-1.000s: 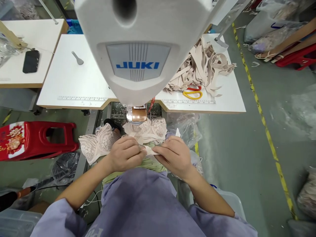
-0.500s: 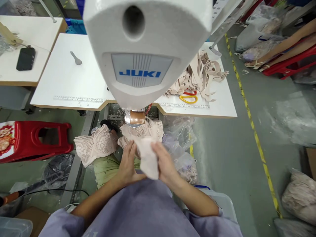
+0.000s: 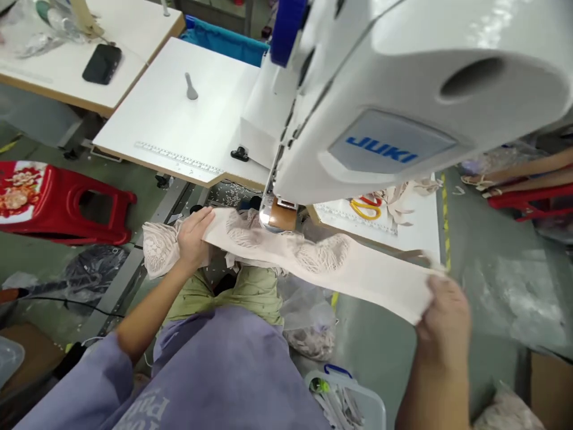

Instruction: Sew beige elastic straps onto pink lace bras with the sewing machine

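A pale beige lace bra [image 3: 277, 254] is stretched out sideways in front of me, passing below the head of the JUKI sewing machine [image 3: 398, 125]. My left hand [image 3: 196, 237] grips its left end, fingers closed over the band. At the far right, my right hand [image 3: 445, 307] is closed on the other end and looks slightly blurred. Two lace cups show along the middle of the band. Just left of my left hand hangs another lace bra [image 3: 160, 248], partly covered by that hand. The machine's metal foot area [image 3: 278, 214] sits right above the stretched band.
Scissors with yellow and red handles [image 3: 366, 208] lie by fabric strips [image 3: 400, 203] on the white table [image 3: 179, 125]. A grey tool [image 3: 191, 88] and a black phone [image 3: 102, 63] are further left. A red stool [image 3: 85, 203] stands left; a clear bin [image 3: 376, 406] is below right.
My hands have moved far apart, the left one up and left, the right one far right, pulling the bra out straight. My view has turned left, so the machine appears further right.
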A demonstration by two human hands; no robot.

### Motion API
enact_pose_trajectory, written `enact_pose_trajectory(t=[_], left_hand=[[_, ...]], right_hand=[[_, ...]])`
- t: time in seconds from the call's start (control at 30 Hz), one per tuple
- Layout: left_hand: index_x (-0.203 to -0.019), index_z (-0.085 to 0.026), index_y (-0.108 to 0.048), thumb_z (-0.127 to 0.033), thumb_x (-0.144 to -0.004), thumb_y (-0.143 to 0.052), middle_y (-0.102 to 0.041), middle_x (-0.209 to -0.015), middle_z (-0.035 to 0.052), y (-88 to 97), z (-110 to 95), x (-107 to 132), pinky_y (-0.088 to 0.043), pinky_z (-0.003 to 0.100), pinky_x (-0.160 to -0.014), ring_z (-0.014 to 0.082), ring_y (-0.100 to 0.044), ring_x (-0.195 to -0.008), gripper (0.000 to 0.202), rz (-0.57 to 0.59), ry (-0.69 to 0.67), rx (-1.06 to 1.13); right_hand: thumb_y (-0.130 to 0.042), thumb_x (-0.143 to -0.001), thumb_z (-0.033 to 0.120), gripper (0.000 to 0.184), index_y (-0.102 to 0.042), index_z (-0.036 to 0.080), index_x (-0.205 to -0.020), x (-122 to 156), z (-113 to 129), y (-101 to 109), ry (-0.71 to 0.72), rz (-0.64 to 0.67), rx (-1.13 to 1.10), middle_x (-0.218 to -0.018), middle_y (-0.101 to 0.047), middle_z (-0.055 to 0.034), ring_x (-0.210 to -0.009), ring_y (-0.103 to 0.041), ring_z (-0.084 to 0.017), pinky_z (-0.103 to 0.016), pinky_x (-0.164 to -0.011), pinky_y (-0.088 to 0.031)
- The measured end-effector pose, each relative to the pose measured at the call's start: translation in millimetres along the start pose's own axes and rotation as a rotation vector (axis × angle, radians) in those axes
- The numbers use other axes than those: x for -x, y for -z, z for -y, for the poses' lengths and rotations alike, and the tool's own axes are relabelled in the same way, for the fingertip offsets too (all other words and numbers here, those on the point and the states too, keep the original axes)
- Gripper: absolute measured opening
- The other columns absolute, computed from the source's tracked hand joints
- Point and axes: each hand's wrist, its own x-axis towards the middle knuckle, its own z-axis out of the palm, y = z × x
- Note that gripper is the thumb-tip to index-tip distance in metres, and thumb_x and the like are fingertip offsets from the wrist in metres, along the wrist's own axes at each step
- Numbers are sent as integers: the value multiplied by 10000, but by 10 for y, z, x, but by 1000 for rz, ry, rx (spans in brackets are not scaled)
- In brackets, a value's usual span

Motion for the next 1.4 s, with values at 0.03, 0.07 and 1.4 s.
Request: enact_pose_trajectory(t=[0.03, 0.07, 1.4], left_hand=[[-1289, -143, -619, -214, -990, -381, -559, -1452, 159, -69, -43, -30, -346, 508, -1192, 254, -453, -1417, 389, -8, -6, -7], [-1267, -142, -626, -199, -986, -377, -583, -1427, 157, -159, -91, -23, -357, 498, -1183, 247, -466, -1407, 380, 13, -14, -7], [-765, -176, -517, -663, -817, -614, -487, -684, -28, -300, -1422, -66, -364, 223, -599, 107, -416, -614, 500, 882, 453, 1012]], right_hand=[[-560, -760, 746, 526, -657, 240, -870, -75, -94, -149, -71, 17, 94, -748, -668, -129, -637, -643, -254, -457, -624, -477], [-586, -696, 774, 566, -639, 220, -801, -109, -173, -321, -95, 57, 165, -724, -657, -130, -662, -641, -280, -481, -653, -488], [-557, -929, 481, 327, -616, 186, -802, 424, 1692, -717, 457, 1397, 30, -656, -549, 39, -595, -477, -100, -212, -559, -383]])
